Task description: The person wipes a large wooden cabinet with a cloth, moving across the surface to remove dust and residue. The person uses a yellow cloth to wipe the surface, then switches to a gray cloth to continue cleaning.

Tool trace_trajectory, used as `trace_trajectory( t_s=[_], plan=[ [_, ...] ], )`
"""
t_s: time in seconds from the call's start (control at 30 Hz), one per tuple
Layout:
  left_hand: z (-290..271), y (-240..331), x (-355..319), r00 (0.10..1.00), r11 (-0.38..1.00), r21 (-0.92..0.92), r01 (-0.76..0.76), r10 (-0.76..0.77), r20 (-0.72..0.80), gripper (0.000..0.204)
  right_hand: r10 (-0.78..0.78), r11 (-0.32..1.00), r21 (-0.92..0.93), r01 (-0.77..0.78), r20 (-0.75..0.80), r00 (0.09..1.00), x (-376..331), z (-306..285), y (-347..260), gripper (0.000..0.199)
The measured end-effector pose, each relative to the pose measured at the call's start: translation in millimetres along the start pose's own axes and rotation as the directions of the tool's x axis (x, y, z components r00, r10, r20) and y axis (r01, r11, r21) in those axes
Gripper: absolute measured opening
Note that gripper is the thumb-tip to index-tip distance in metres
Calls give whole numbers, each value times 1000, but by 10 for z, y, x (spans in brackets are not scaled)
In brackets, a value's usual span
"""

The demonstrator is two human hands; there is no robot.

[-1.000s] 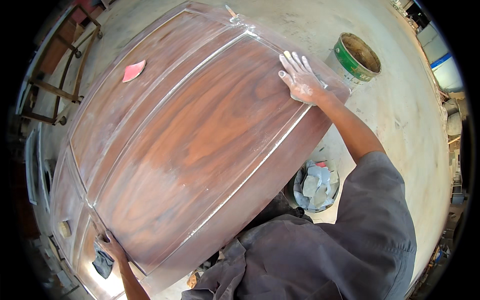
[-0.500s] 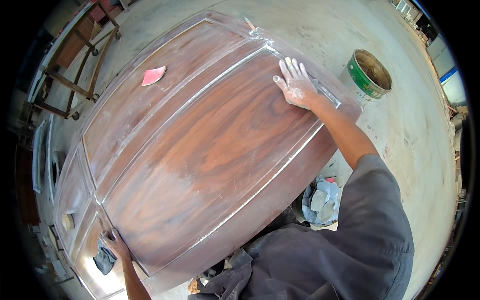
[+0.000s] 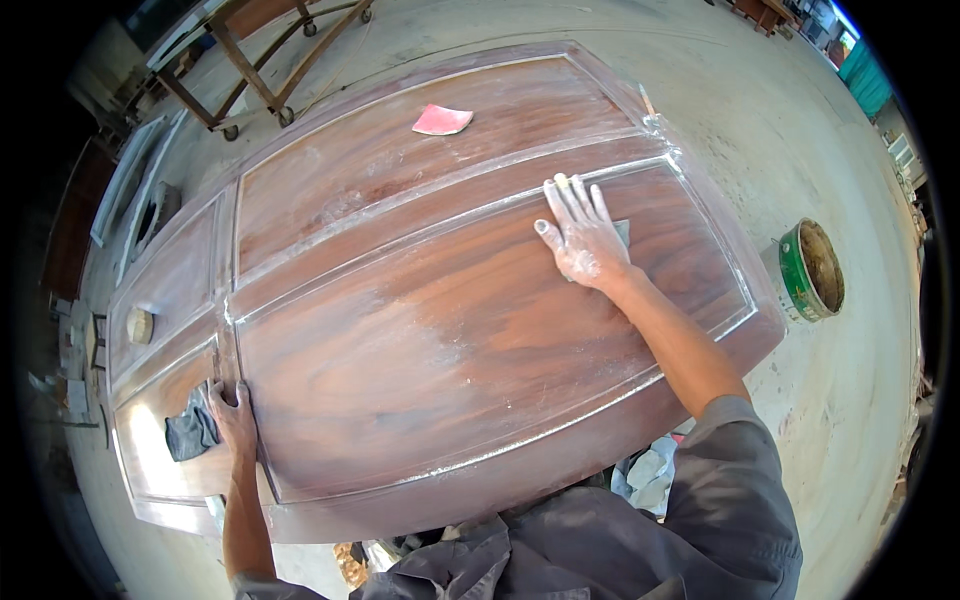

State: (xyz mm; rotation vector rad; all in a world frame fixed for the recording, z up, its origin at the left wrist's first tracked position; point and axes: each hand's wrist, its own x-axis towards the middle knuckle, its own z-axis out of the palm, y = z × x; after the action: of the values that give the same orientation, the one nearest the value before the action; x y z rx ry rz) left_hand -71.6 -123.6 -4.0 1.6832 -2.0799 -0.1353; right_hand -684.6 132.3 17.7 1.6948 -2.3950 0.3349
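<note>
A large reddish-brown wooden door (image 3: pixel 400 330) with framed panels lies flat before me, whitish dust and pale lines along its mouldings. My right hand (image 3: pixel 585 240) lies flat on the big panel, fingers spread and dusted white. Under its palm shows the edge of a grey sheet, like sandpaper (image 3: pixel 622 233). Down at the left, my left hand (image 3: pixel 233 412) rests on the frame beside a small panel, thumb apart from the fingers. A dark grey cloth (image 3: pixel 192 428) lies against its fingers; their tips are partly hidden.
A pink curved sheet (image 3: pixel 443 120) lies on the far panel, a pale block (image 3: pixel 140 325) on the left one. Past the right edge stands a green-banded bucket (image 3: pixel 810 270). A wheeled wooden frame (image 3: pixel 250 70) stands at the far left. Grey scraps (image 3: pixel 648 475) sit below the near edge.
The view has turned, so the door appears swung round and shifted. My right hand has slid along the panel away from its right end moulding. My left hand stays beside the cloth.
</note>
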Motion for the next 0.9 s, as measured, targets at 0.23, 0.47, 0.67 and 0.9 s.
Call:
trace_trajectory(
  t_s=[0.23,0.47,0.67,0.9],
  plan=[
    [42,127,-30,999,999,-40,2,-4,-47,51,106,816,-572,87,296,949,288,132,898,65],
    [-134,189,-69,998,997,-44,61,-62,-18,51,-362,902,232,364,-55,931,766,509,-2496,76],
    [122,45,-38,999,1000,-25,11,-13,-53,51,-401,767,578,279,92,912,963,494,-2886,73],
    [-95,-193,-134,999,1000,6,-10,10,-42,54,-64,889,386,247,-429,901,812,-377,5,36]
  ],
)
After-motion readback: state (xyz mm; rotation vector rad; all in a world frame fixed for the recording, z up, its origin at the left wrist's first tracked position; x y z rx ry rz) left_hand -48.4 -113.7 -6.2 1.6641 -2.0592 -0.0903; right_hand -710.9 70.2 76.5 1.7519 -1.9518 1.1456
